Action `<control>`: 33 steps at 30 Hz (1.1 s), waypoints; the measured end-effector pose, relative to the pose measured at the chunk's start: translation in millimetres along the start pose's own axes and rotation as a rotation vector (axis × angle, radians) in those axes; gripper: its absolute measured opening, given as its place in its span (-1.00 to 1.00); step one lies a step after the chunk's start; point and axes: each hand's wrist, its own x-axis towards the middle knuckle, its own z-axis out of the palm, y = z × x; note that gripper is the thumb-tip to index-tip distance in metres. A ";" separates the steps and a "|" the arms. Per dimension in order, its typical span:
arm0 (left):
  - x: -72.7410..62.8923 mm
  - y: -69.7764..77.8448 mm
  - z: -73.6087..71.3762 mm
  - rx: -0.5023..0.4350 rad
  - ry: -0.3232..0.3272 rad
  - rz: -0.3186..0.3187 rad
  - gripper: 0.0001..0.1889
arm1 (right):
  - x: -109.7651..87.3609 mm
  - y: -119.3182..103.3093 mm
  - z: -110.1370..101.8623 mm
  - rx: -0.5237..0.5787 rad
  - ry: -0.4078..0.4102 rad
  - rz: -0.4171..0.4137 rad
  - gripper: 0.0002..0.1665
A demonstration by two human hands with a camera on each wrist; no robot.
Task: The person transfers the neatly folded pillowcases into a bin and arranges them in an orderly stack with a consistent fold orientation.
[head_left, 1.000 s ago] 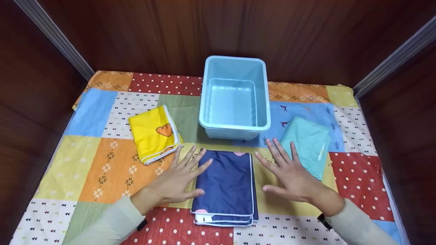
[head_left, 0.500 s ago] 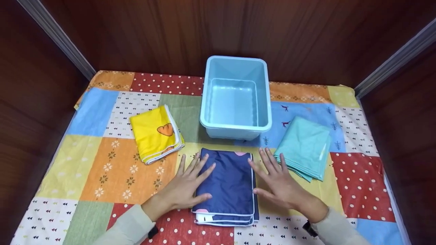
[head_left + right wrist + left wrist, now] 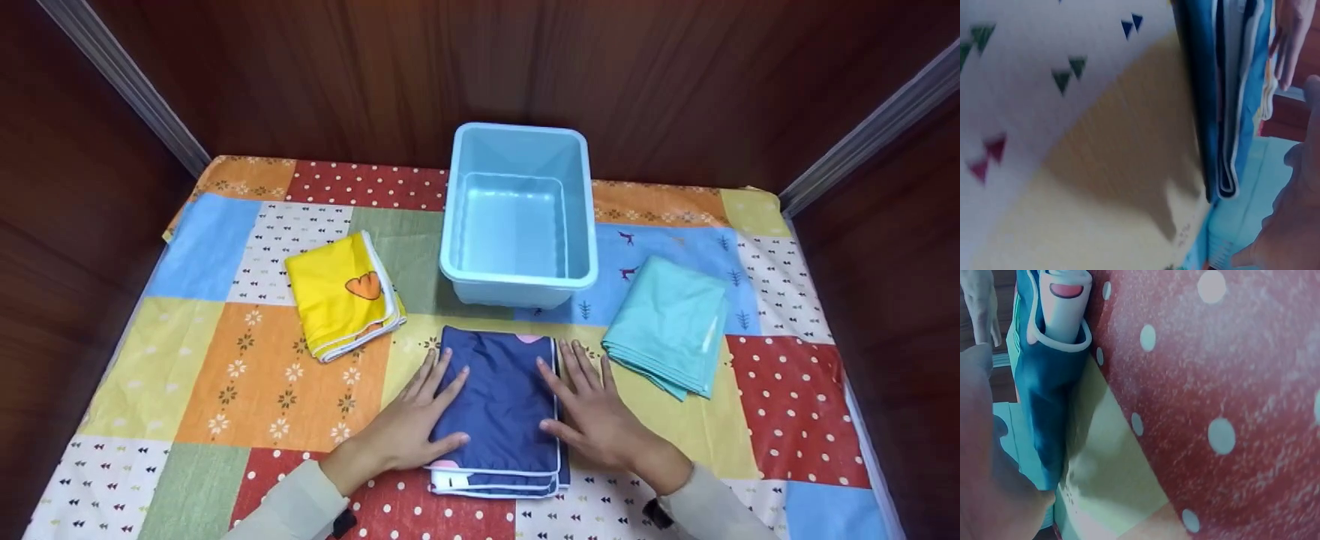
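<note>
A folded navy cloth (image 3: 499,405) with white piping and a few pink patches lies flat at the front middle in the head view. My left hand (image 3: 416,420) is at its left edge, fingers spread and straight, thumb and index finger over the cloth. At the opposite edge is my right hand (image 3: 592,420), spread in the same way. Both wrist views show the stacked folds of the navy cloth (image 3: 1044,399) from the side, with the left hand (image 3: 988,484) and the right hand (image 3: 1292,214) close by. How firmly the fingertips touch it, I cannot tell.
Behind the navy cloth stands a light blue plastic basin (image 3: 517,283). A folded yellow cloth (image 3: 330,292) with an orange print lies to the left, a folded teal cloth (image 3: 667,322) to the right. Patchwork fabric (image 3: 202,375) covers the table, with dark wood panels (image 3: 337,75) around it.
Both hands have come closer together and moved toward the person, from spread out above the navy cloth to its two side edges. The cloths and basin have stayed put.
</note>
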 end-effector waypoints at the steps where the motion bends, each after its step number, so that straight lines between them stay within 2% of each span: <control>1: 0.0 -0.2 0.9 -0.022 0.002 -0.011 -0.06 | 0.1 -0.1 2.4 0.000 -0.010 0.011 -0.02; 9: 1.6 -1.7 6.1 -0.086 -0.012 -0.069 -0.09 | -1.0 -0.2 15.3 0.006 -0.075 0.069 -0.06; 11: 2.2 -1.6 7.6 -0.091 -0.010 -0.065 -0.09 | -1.5 0.3 17.3 0.006 -0.087 0.083 -0.07; 16: 4.2 0.4 9.7 -0.123 0.045 -0.039 -0.09 | -0.8 0.8 21.3 -0.027 -0.101 0.124 -0.06; 20: 5.7 3.1 9.6 -0.193 0.084 -0.044 -0.10 | 2.4 -2.6 21.8 -0.008 -0.100 0.168 -0.05; 26: 8.7 7.0 6.5 -0.371 0.132 -0.073 -0.16 | 9.9 -12.0 22.4 0.097 0.013 0.248 -0.03; 33: 14.5 9.6 4.1 -0.628 0.245 -0.065 -0.17 | 16.8 -20.5 24.4 0.290 0.138 0.318 -0.03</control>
